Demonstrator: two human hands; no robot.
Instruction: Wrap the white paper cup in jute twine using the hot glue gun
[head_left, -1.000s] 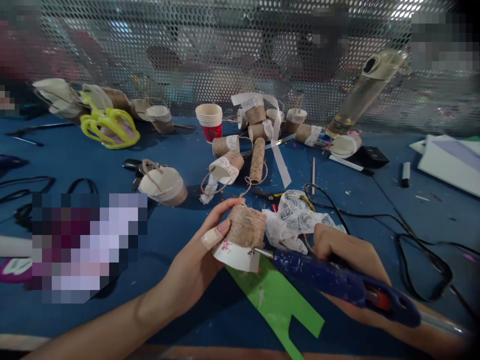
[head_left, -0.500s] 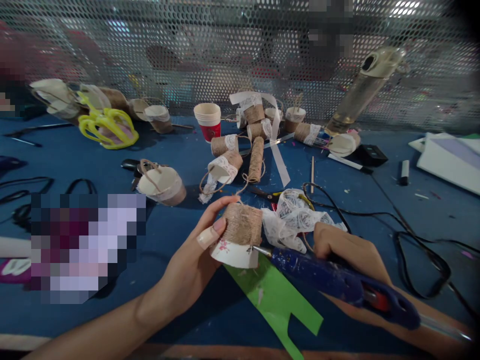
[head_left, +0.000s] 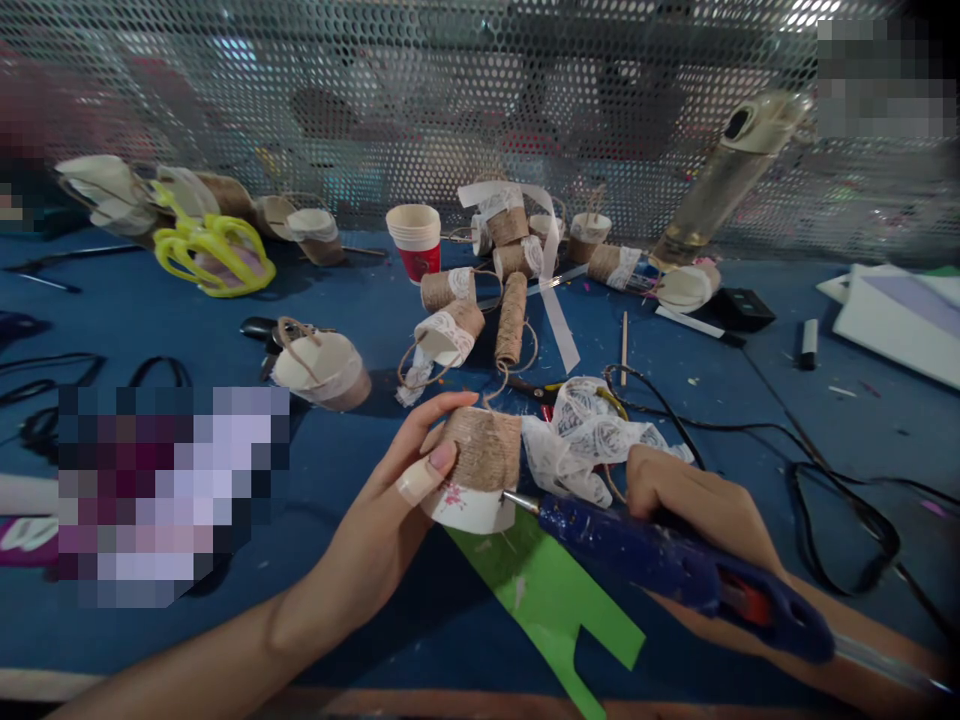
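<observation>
A paper cup [head_left: 480,455] wound with jute twine is tipped upside down, its white printed rim facing me. My left hand [head_left: 401,490] grips it from the left, thumb pressed on the twine and fingers behind. In my right hand [head_left: 697,500] is a blue glue gun [head_left: 637,545], a clear glue stick jutting from its back end. The metal nozzle touches or nearly touches the cup at the lower edge of the twine. Crumpled white lace ribbon [head_left: 577,440] lies just beyond my right hand. Under the cup rests a green cut sheet [head_left: 555,600].
Several twine-wrapped cups with lace lie around a twine spool [head_left: 511,320]. A stack of red and white paper cups [head_left: 414,245] stands behind. A yellow crown-shaped object [head_left: 214,255] sits left, a bottle [head_left: 709,190] leans right. Black cables [head_left: 847,530] curl along the right; a perforated metal screen [head_left: 420,120] closes the back.
The cup has turned slightly in my left hand, and the nozzle has shifted a little left along the twine's edge. The rest looks the same.
</observation>
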